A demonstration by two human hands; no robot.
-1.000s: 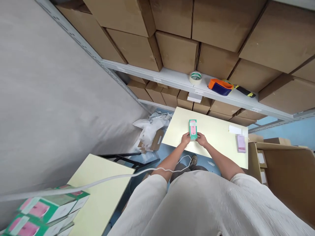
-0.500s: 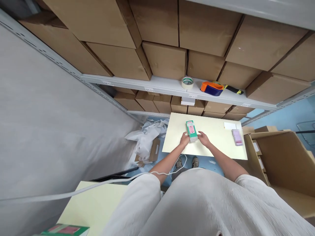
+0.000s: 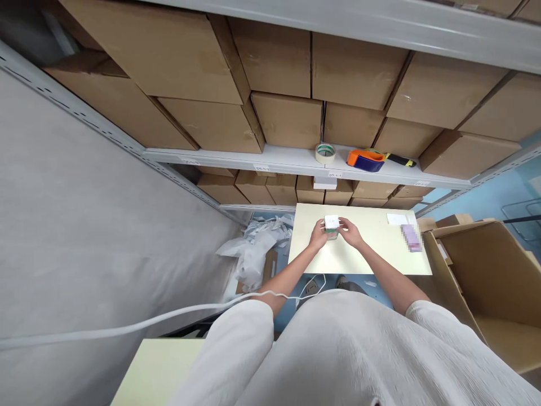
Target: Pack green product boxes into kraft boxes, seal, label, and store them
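Between both hands is a small green box (image 3: 332,231), tipped so that a white end face points up toward me. My left hand (image 3: 318,233) grips its left side, and my right hand (image 3: 350,232) has its fingers closed on the right side near the white end. The box is over the middle of a pale yellow table (image 3: 306,248). Whether its lower end touches the tabletop I cannot tell. Most of its printed front is turned out of sight.
Toward the table's right end lie a white paper (image 3: 396,219) and a purple packet (image 3: 411,237), partly blurred. A shelf ahead holds brown cartons (image 3: 287,119), a tape roll (image 3: 325,153) and an orange-blue tape dispenser (image 3: 366,160). A white cable (image 3: 177,311) crosses my left arm. An open carton (image 3: 490,270) stands right.
The green box has been turned from showing its printed face to standing end-up. My right hand has closed in on it. My view has shifted slightly, taking the other green box at lower left out of sight.
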